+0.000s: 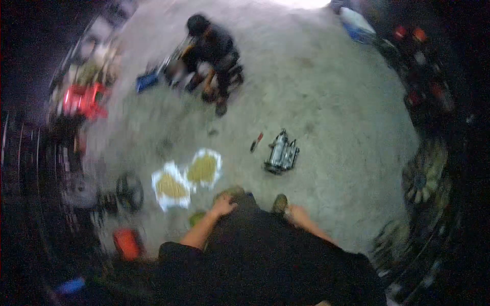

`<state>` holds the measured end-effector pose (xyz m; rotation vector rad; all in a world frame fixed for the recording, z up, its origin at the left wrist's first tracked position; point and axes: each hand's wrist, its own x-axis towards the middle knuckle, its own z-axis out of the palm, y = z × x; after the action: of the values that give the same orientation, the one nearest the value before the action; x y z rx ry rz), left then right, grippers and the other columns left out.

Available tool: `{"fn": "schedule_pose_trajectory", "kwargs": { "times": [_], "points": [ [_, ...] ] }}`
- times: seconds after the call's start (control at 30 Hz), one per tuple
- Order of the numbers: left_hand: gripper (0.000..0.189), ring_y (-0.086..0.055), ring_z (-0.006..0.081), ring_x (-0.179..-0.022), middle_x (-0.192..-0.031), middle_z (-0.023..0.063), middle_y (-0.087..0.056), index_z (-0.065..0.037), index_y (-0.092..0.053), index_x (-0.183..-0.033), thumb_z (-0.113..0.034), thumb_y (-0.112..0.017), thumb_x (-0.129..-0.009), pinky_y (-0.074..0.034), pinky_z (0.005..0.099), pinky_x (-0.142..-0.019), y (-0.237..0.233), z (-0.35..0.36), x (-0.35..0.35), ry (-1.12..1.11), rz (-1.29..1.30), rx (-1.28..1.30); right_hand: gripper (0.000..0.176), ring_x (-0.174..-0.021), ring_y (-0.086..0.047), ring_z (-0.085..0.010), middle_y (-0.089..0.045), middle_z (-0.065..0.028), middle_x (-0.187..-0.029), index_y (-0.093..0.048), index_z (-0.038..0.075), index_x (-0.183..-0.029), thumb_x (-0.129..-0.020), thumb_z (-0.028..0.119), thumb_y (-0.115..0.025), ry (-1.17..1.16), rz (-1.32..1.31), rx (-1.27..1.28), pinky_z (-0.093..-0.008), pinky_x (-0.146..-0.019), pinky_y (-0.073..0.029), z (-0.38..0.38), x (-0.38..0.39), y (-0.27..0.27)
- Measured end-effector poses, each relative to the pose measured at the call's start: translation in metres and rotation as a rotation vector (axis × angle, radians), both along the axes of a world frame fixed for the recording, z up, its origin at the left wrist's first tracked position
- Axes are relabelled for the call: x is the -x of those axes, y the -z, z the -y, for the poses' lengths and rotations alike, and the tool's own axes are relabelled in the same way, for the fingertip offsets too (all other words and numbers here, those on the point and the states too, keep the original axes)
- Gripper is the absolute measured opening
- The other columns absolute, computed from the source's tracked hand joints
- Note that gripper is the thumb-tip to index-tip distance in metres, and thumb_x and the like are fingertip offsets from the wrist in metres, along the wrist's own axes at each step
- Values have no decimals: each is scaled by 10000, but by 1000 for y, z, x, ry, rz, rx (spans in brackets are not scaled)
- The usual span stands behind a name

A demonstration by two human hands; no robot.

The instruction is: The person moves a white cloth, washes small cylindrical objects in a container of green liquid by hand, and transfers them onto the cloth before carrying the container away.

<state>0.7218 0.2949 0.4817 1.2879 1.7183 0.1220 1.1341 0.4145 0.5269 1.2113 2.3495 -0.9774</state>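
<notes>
Plainly, the left hand (pixel 223 205) is spread open, empty; the grip of the right hand (pixel 298 214) cannot be told through blur. Engine part (pixel 281 153) is set on the floor (pixel 337 127), both hands well short of it. Screwdriver (pixel 256 142), just left of it, could be trodden on unseen.

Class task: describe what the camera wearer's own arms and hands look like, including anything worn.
Both forearms are bare. The left hand and right hand show no gloves. A short black sleeve ends above the left elbow; the right arm comes out of the same black top. Blur hides any ring or watch.
</notes>
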Motion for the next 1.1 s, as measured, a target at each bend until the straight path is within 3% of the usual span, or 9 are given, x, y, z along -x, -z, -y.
{"fn": "schedule_pose_trajectory", "kwargs": {
  "times": [0.2,0.33,0.43,0.5,0.57,0.67,0.83,0.97,1.1],
  "points": [
    [752,-389,388,-1384,-1501,263,-384,37,-448,-1409,-537,-535,-931,-311,443,-1131,-89,128,-81,-961,189,227,453,-1080,-607,-382,-617,-212,-1188,-561,82,-1276,-853,198,-671,-114,196,-47,-475,-922,-486,-114,-44,-88],
    [652,-470,370,-1312,-1430,233,-478,7,-520,-1356,-480,-569,-926,-403,447,-1058,46,217,-106,-1443,186,233,465,-1116,-590,-402,-608,-234,-1206,-538,60,-1297,-896,281,-624,-327,253,27,-483,-934,-488,-82,11,-104],
    [557,-560,319,-1178,-1313,203,-556,-91,-522,-1329,-425,-645,-900,-469,480,-827,154,302,-172,-1564,256,199,497,-1153,-564,-418,-593,-256,-1222,-523,44,-1306,-913,340,-590,-625,300,135,-491,-966,-475,-38,-24,2],
    [522,-614,280,-1013,-1332,169,-550,-136,-509,-1331,-353,-686,-890,-499,455,-653,141,305,-178,-1866,388,314,523,-1177,-547,-429,-583,-271,-1233,-512,33,-1313,-924,380,-567,-793,344,162,-496,-987,-466,-26,-39,48],
    [482,-530,317,-1203,-1402,183,-501,-100,-530,-1339,-345,-616,-934,-460,449,-896,155,329,-177,-1637,404,326,510,-1168,-548,-421,-590,-267,-1207,-516,11,-1293,-914,346,-581,-700,447,220,-501,-972,-470,5,104,-71],
    [545,-392,347,-1372,-1498,193,-395,-60,-475,-1414,-362,-560,-968,-400,451,-1058,156,339,-162,-1937,589,437,495,-1139,-560,-424,-590,-251,-1206,-528,11,-1278,-892,311,-603,-650,378,135,-495,-955,-476,29,188,-50],
    [650,-312,347,-1430,-1567,188,-290,-40,-345,-1501,-412,-507,-994,-339,480,-1108,273,374,-69,-2142,658,523,469,-1112,-570,-436,-580,-226,-1238,-556,9,-1243,-859,267,-633,-541,379,123,-490,-938,-481,91,369,112],
    [695,-312,356,-1427,-1587,176,-250,-77,-273,-1536,-395,-544,-980,-319,511,-1117,451,416,-55,-2275,222,378,586,-1220,-512,-422,-538,-227,-1320,-497,52,-1342,-845,311,-667,-861,113,-57,-478,-1013,-438,148,440,378],
    [805,-333,389,-1400,-1566,171,-274,-222,-186,-1567,-372,-649,-925,-301,641,-1080,527,426,-11,-2705,461,18,897,-1288,-471,-430,-459,-269,-1403,-316,58,-1490,-789,431,-735,-1028,75,183,-490,-1071,-410,214,543,584]
  ]
}}
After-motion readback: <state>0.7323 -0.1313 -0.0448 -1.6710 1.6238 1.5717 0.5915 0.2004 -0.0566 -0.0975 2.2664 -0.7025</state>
